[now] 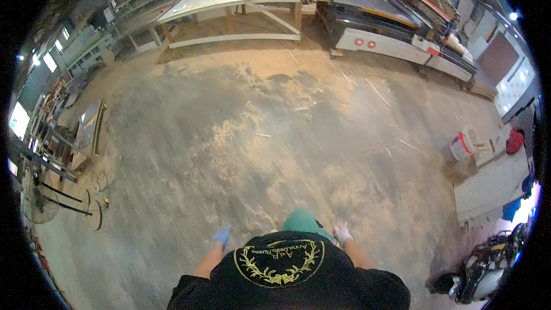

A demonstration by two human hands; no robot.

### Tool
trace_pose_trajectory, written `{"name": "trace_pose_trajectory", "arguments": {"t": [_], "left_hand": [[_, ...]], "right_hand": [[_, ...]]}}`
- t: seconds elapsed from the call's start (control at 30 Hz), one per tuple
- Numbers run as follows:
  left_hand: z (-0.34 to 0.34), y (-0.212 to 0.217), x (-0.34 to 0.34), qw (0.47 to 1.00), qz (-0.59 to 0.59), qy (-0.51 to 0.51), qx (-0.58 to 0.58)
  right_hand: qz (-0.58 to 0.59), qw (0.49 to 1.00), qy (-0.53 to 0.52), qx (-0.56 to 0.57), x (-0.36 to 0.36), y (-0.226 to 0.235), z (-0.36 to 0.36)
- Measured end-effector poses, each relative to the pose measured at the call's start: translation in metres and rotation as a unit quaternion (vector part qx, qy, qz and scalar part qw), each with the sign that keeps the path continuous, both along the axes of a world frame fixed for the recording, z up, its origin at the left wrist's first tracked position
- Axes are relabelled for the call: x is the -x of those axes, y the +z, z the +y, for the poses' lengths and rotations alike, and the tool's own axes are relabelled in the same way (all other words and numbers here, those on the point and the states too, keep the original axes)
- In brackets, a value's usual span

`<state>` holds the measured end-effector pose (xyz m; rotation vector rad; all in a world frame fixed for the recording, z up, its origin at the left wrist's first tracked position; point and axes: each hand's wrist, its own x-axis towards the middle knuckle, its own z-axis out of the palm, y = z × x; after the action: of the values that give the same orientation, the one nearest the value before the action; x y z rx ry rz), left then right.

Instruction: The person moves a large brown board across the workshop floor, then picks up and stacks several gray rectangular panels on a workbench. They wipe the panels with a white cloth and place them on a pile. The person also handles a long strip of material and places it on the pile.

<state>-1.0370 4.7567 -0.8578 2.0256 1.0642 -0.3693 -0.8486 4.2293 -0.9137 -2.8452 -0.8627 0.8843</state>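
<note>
My left hand [222, 235], in a blue glove, hangs at my left side above the dusty floor. Its fingers look stretched out, and nothing shows in it. On the other side, my right hand [342, 233] wears a whitish glove and hangs beside my green-clad leg [304, 221]. Its fingers seem loosely apart, with no object in them. Both hands are small in the view, so finger detail is limited. The nearest thing around them is the concrete floor [189, 155], streaked with sawdust.
Ahead stands a long wooden worktable [229, 39], joined by a large machine [390, 46] with a dark sheet on top. Thin wood strips [377, 92] litter the floor. At right are a white bucket [462, 146], a pale board [493, 192] and a motorcycle [485, 267]; a fan [43, 204] stands left.
</note>
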Motion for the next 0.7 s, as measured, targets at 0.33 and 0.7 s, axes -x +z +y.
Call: {"name": "trace_pose_trajectory", "arguments": {"t": [0.33,0.7], "left_hand": [[0.180,0.049,-0.414,0.983,-0.174,-0.055,-0.012],[0.354,-0.051,-0.383,0.949,0.165,0.207,0.171]], "right_hand": [[0.101,0.959,-0.265,-0.028,-0.338,-0.018,0.178],[0.024,0.944,-0.191,-0.268,-0.796,0.074,0.647]]}}
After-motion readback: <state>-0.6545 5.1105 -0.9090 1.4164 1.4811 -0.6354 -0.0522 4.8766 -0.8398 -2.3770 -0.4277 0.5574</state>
